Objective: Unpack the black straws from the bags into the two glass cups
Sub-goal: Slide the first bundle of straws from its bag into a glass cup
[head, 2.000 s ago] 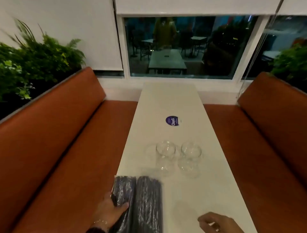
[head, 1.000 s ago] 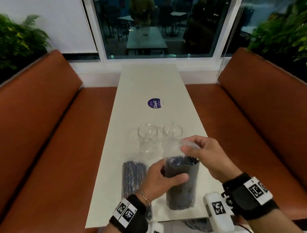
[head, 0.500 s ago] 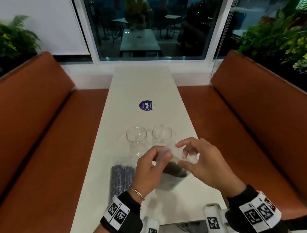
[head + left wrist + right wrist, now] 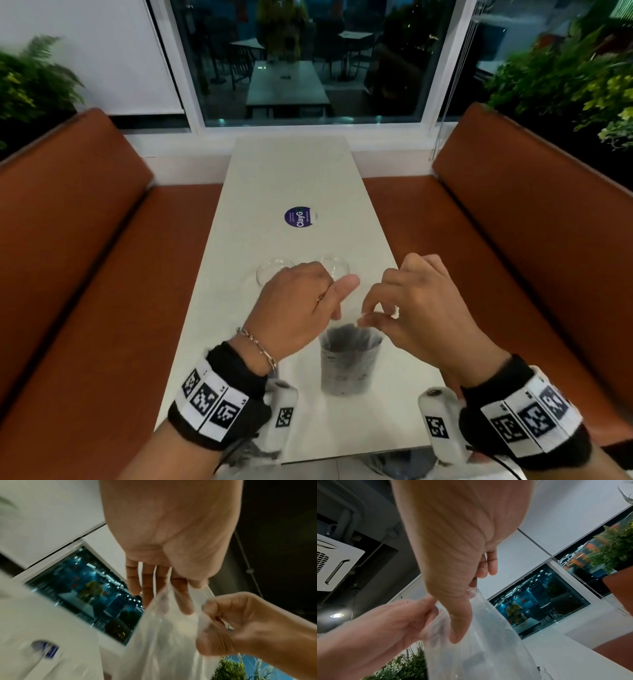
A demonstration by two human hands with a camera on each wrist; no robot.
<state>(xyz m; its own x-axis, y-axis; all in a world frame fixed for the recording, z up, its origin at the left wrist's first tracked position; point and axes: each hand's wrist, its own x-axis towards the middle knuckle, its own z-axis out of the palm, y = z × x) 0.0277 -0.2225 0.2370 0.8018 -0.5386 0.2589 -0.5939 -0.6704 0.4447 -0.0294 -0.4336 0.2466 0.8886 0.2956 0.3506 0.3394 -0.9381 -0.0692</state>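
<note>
Low in the head view, the left hand [image 4: 298, 308] and right hand [image 4: 418, 308] both pinch the clear top of a bag [image 4: 349, 363] that stands upright on the white bench [image 4: 294, 171]. Black straws [image 4: 351, 337] fill its lower part, their ends showing at center bottom of the frame. Both hands' fingers are curled, with film caught between thumb and fingertips. Behind the hands, two glass cups show only by their rims: one [image 4: 272, 269] left of center, the other [image 4: 334, 263] just right of it. Farther up the bench lies a round purple sticker [image 4: 299, 216] reading "ClayG"; its smaller print is too fine to read.

The left wrist view shows the film [image 4: 171, 635] stretched between the two hands, and the right wrist view shows the thumb laid on it; the straws themselves are hardly visible there, perhaps a dark blur low in the frame.
</note>
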